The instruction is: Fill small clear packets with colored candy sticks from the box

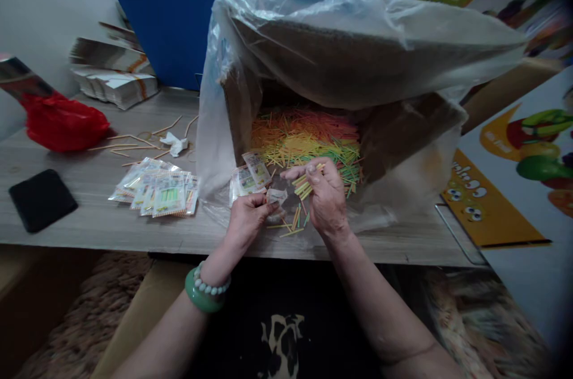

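My left hand [245, 219] is closed on several small clear packets [249, 178], fanned upward, with one packet's mouth held toward the right. My right hand [323, 195] pinches a small bunch of coloured sticks [304, 185] close to that packet. A cardboard box [358, 98] lined with a clear plastic bag lies on its side just beyond my hands, holding a big heap of orange, yellow and green sticks [308, 137]. A few loose sticks [293, 222] lie on the plastic below my hands.
A pile of filled packets [157, 193] lies on the wooden table [89, 218] to the left. Further left are a black phone [42, 199], a red plastic bag [62, 123], crumpled paper [174, 143] and stacked printed cards [114, 83]. Colourful printed boards [514, 188] lean at the right.
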